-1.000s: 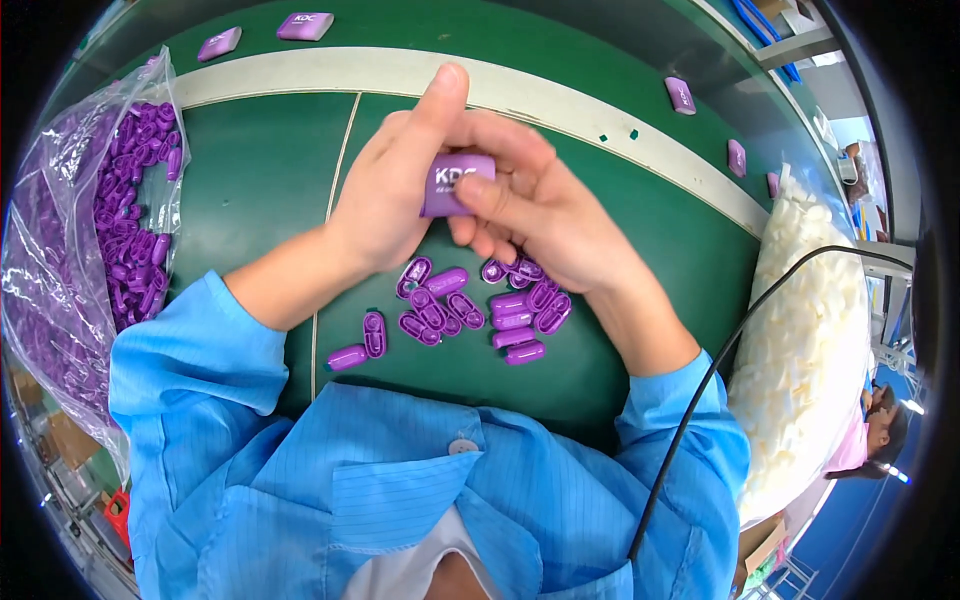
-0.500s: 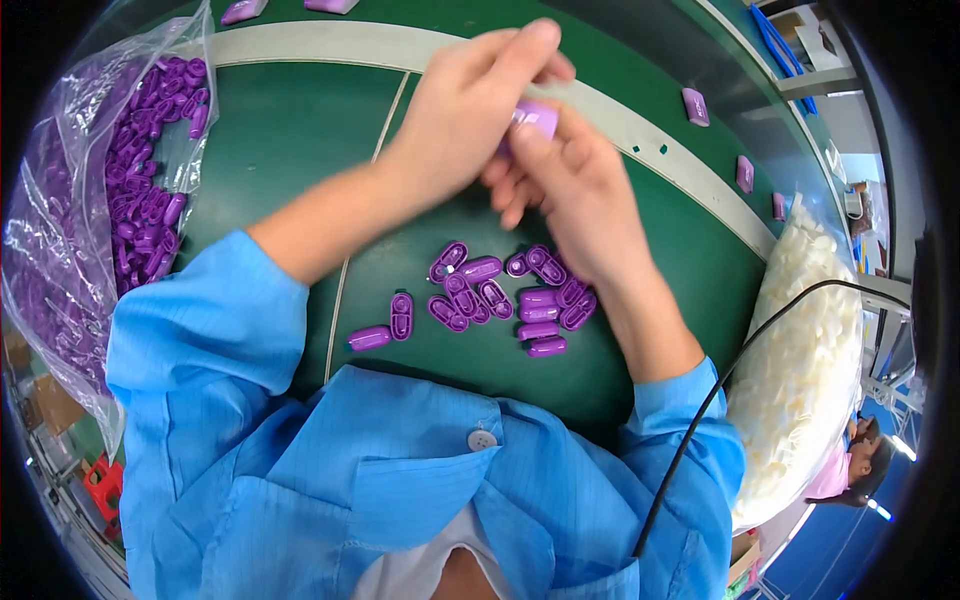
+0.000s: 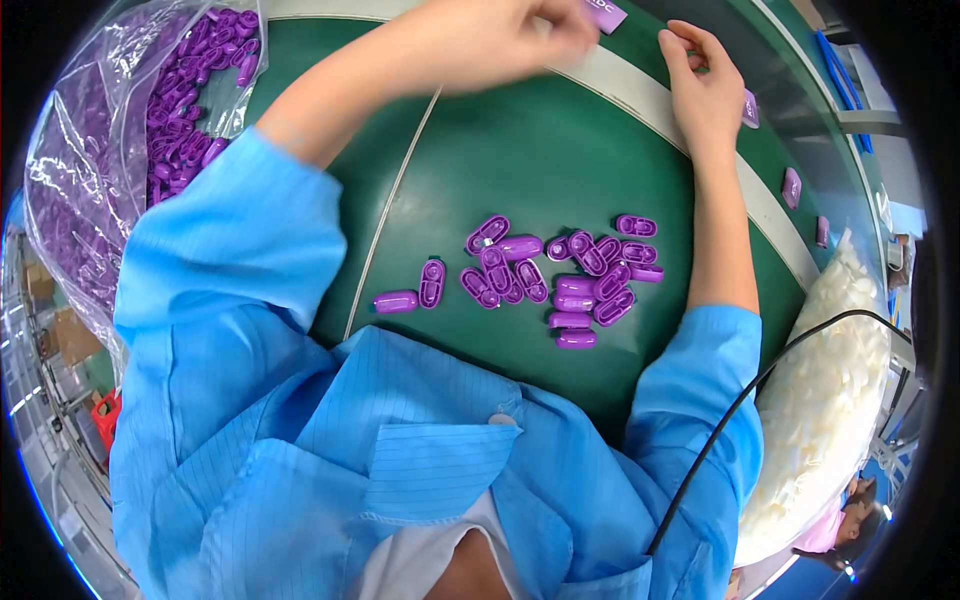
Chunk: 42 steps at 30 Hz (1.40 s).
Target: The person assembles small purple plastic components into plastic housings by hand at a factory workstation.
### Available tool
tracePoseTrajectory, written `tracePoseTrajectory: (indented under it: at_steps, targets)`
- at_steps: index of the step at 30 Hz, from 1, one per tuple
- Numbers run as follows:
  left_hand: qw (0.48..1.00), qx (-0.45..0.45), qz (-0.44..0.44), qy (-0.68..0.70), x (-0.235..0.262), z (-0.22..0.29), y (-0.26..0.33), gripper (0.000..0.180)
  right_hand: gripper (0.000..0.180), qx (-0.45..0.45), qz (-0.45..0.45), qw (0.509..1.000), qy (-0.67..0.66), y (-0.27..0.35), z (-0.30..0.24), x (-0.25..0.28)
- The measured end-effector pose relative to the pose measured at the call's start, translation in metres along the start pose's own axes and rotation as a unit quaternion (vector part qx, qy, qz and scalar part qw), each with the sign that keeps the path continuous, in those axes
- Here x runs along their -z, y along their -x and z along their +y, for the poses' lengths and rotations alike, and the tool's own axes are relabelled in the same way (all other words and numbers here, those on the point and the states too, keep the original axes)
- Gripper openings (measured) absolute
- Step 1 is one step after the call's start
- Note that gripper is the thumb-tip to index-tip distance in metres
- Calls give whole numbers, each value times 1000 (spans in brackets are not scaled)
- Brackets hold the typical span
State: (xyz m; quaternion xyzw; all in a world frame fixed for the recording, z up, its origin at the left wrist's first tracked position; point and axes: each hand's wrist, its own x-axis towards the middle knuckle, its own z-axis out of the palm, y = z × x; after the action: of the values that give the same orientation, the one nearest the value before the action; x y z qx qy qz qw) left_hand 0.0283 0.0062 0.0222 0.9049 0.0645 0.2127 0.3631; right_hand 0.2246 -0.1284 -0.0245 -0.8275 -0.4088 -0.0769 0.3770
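Note:
My left hand [image 3: 510, 38], blurred by motion, is at the top of the view over the pale rail. Just past its fingertips is a light purple rounded case [image 3: 606, 14] on the green strip beyond the rail; I cannot tell whether they touch. My right hand [image 3: 706, 88] hovers over the rail farther right, fingers curled in toward the thumb. Anything inside that grasp is hidden. Nearer to me, several dark purple oval shells [image 3: 575, 285] lie loosely grouped on the green table [image 3: 480, 150], some hollow side up, others dome up.
A clear plastic bag [image 3: 95, 150] of purple parts [image 3: 180, 130] stands at the left. At the right leans a large bag of whitish pieces [image 3: 815, 410], with a black cable [image 3: 740, 400] crossing before it. More light purple cases [image 3: 791, 187] sit along the far strip [image 3: 765, 150].
My hands have drawn apart from the light purple case they held together. That case is now beside the left fingertips; the right hand moved right. More shells show at the group's right.

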Motion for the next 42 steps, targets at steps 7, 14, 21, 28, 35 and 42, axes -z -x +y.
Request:
tracePoseTrajectory:
  at_steps: [7, 14, 21, 28, 35, 42]
  targets:
    - [965, 67, -252, 10, 29, 53, 165, 35, 51, 307, -248, 910, -127, 100, -71, 65]
    - [994, -52, -77, -65, -7, 32, 137, 28, 50, 390, -236, 890, -12, 130, -82, 44]
    - [986, -137, -13, -99, -24, 1, 58, 16, 35, 304, -81, 947, -62, 77, -61, 45]
    - [991, -71, -84, -74, -11, 3, 36, 17, 35, 15, -10, 982, 186, -22, 40, 46]
    - [957, -135, -85, -241, -2, -6, 47, 25, 41, -6, -136, 987, 86, -20, 10, 43]
    - [978, 106, 9, 180, -28, -26, -7, 29, 28, -259, -224, 735, -585, 20, -7, 27]
